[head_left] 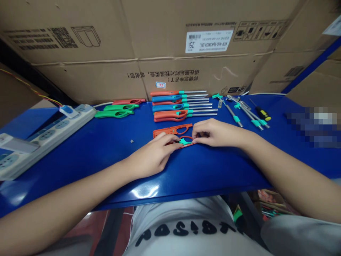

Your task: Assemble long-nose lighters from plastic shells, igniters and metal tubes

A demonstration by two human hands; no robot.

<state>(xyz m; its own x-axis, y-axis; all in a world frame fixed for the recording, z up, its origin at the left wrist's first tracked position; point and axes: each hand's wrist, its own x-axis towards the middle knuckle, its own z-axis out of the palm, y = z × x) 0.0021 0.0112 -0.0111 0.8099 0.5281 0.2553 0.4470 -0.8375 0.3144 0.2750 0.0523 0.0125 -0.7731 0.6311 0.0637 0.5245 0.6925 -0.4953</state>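
Note:
On the blue table, both of my hands pinch at an orange lighter casing half [189, 137] with a teal trigger [183, 142] in it. My left hand [160, 151] is closed at the casing's left part, thumb and forefinger beside the trigger. From the other side my right hand [213, 133] closes its fingertips on the casing's right end. My fingers hide much of this half. Just behind it lies a second orange casing half [173, 131], hollow side up. Several assembled long-nosed lighters [170, 115] in orange and blue lie in a row farther back.
Green and red casing halves [114, 113] lie at the back left, near a white power strip [48, 135]. Small metal screws [131, 141] are left of my hands. Metal lighter tubes [250, 113] and a screwdriver [262, 111] lie right. A cardboard box [106, 78] walls the back.

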